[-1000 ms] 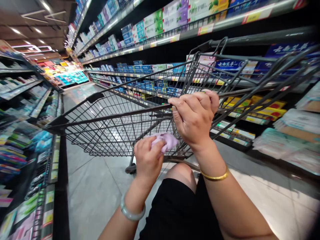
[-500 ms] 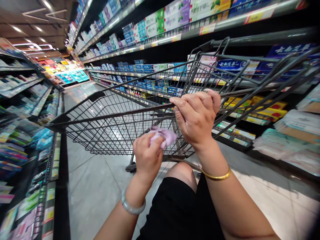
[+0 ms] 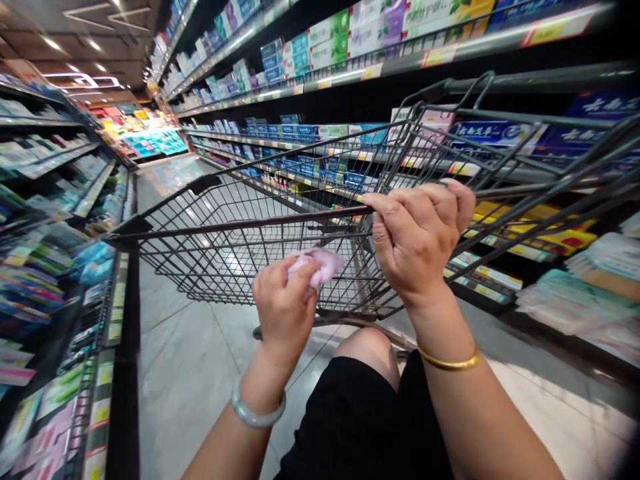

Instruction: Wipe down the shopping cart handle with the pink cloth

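A dark wire shopping cart (image 3: 240,230) stands across the view, its basket reaching to the left. My right hand (image 3: 425,233), with a gold bangle at the wrist, is wrapped round the cart's top side rail. In my left hand (image 3: 285,297), below that rail and beside the mesh, a crumpled light purple cloth (image 3: 325,263) is held between thumb and fingers. The cloth sticks out to the right of the fingers, close to the wire side; whether it touches the wires I cannot tell. A pale bangle is on the left wrist.
Shelves of boxed goods (image 3: 370,30) line the right side behind the cart. Another stocked shelf (image 3: 105,373) runs along the left. Grey tiled floor (image 3: 175,393) lies between them. Plastic-wrapped packs (image 3: 585,307) sit low at the right. My bent knee (image 3: 367,347) is just below the cart.
The cart, shelves and right hand appear further right in the view. My left hand and the cloth have shifted slightly left, away from the right hand. Both grips are kept.
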A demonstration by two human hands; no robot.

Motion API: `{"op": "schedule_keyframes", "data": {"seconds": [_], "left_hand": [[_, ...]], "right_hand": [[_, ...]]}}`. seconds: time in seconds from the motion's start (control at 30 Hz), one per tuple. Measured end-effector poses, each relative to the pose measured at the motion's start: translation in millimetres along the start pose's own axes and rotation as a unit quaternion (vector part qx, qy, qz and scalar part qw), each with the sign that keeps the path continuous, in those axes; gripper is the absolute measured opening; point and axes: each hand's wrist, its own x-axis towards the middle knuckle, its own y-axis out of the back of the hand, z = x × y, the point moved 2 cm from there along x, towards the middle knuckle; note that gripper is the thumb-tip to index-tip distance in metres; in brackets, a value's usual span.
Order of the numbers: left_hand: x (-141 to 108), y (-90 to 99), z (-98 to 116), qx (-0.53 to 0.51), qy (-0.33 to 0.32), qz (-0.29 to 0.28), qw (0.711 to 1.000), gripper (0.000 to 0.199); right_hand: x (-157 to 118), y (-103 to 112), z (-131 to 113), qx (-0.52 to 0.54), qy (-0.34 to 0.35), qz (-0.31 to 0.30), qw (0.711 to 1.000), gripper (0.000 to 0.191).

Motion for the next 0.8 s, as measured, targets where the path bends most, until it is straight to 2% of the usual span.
{"op": "schedule_keyframes", "data": {"seconds": [0.07,0.13,0.27,0.37,0.43,0.5,0.57,0.63,0.7,0.8], "left_hand": [[-17,-6.7,-1,-0.013,0.017,-0.034,0.999,0.037],[-22,-5.0,-6,-0.027,0.024,-0.025,0.999,0.038],[9,15.7,-15,-0.034,0.028,0.065,0.997,0.037],[28,22.9,-17,-0.025,0.021,0.100,0.994,0.038],[24,17.6,-16,-0.012,0.007,0.085,0.996,0.037],[9,8.1,-16,-0.004,0.000,0.045,0.999,0.037],[-6,2.4,-18,-0.013,0.020,0.012,1.000,0.037],[-11,6.2,-21,-0.049,0.054,0.008,0.997,0.036],[0,19.5,-24,-0.089,0.078,0.041,0.992,0.033],[31,43.8,-27,-0.078,0.068,0.139,0.985,0.033]], "right_hand": [[0,0,0,0.001,0.007,0.003,1.000,0.027],[0,0,0,0.004,0.017,0.017,1.000,0.026],[-2,1,0,0.003,-0.006,-0.013,1.000,0.029],[-2,0,0,-0.004,-0.021,-0.041,0.999,0.031],[-2,1,-1,0.000,-0.009,-0.017,1.000,0.028],[-1,2,0,-0.004,0.001,-0.005,1.000,0.027],[-1,2,0,-0.017,0.003,-0.012,1.000,0.027],[0,2,0,-0.028,-0.002,-0.024,0.999,0.028],[0,2,-1,-0.029,-0.012,-0.036,0.999,0.029],[0,2,-1,-0.013,-0.021,-0.039,0.999,0.029]]}}
